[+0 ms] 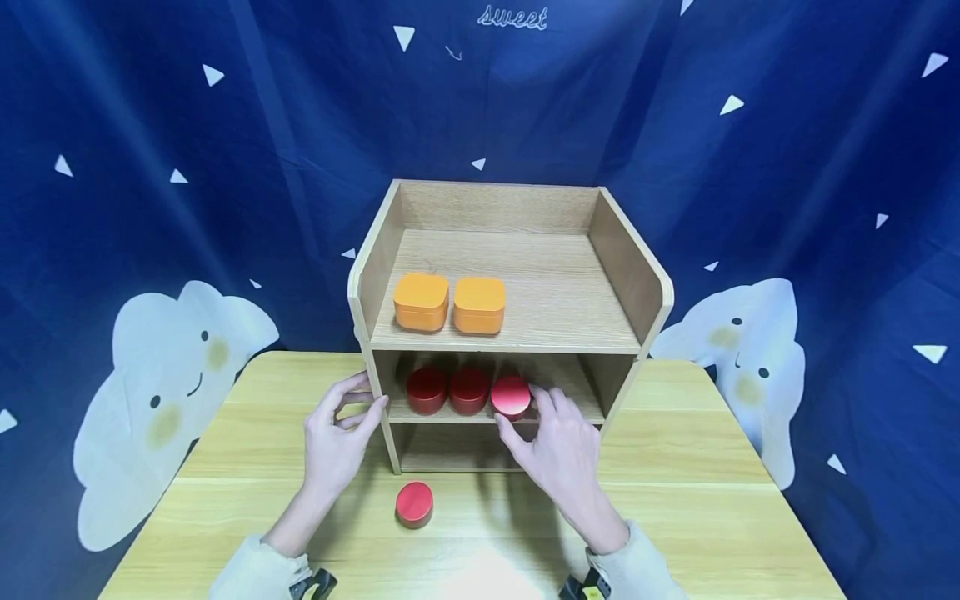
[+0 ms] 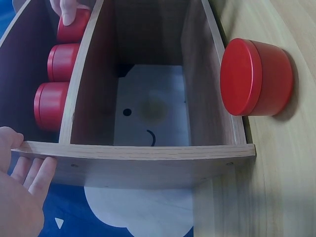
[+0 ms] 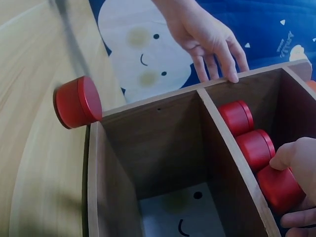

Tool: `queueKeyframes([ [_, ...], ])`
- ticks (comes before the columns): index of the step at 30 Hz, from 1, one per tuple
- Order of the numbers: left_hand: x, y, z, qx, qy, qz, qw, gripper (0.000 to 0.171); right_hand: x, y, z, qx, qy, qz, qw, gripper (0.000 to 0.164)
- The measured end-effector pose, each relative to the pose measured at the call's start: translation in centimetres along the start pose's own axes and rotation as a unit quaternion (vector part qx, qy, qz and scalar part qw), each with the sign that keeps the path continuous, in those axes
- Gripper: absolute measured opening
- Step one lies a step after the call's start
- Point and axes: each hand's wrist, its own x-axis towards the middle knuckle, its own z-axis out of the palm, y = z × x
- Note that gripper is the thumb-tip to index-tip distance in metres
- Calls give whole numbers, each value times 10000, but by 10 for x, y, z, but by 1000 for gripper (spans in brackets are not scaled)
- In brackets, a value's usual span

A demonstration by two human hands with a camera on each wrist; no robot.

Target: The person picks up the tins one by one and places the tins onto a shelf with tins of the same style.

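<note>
My right hand (image 1: 558, 446) holds a round red lidded tin (image 1: 511, 396) between thumb and fingers, at the right end of a row on the middle level of a small wooden shelf (image 1: 506, 346). Two more red tins (image 1: 427, 390) (image 1: 469, 390) stand beside it to the left. In the right wrist view, the thumb presses the front of the held tin (image 3: 280, 187). My left hand (image 1: 335, 433) touches the shelf's left side panel, thumb at the front edge, fairly straight fingers along the outer face. Another red tin (image 1: 415, 505) stands on the table before the shelf.
Two orange rounded-square boxes (image 1: 422, 302) (image 1: 479, 305) stand on the shelf's top level, toward the left. The lowest level (image 1: 457, 450) lies under the red tins. A pale wooden table (image 1: 675, 500) carries everything. Behind hangs a blue curtain (image 1: 487, 100) with clouds and triangles.
</note>
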Motion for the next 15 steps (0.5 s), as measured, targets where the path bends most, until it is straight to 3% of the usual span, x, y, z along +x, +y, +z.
queueKeyframes([
  [15,0,0,0,-3,-15,-18,10000,36,7,2,4,-154,-218,88,9996,57],
])
